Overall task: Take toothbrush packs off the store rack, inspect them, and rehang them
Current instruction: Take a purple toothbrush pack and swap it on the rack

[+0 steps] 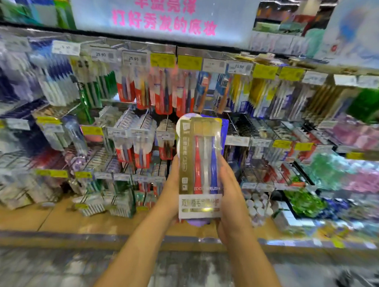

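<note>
The toothbrush pack (201, 165) sits upright at the centre of the frame, held in front of the store rack (142, 98) and clear of its hooks. We hold it by its lower half between our hands: the left hand (170, 194) wraps its left edge, the right hand (230, 195) clasps its right edge, fingers curled round behind. It is a clear blister on a gold card, showing three brushes side by side with red, white and blue handles. A second pack with a white and purple-blue backing peeks out behind it, at the top and bottom.

We can read "TOOTHBRUSH" in pale letters across the lower part of the blister, partly lost in glare. Below it a white panel carries Chinese characters, beginning 双 and 植毛; the rest is blurred. A gold strip down the left side has small print and two code squares we cannot read.

At the top of the frame a pale sign (166, 12) bears pink characters, 丰盈亮泽 above 打好秀发的底妆. Price tags (101, 55) on the upper rail read 29.90, 29.90 and 15.90.
</note>
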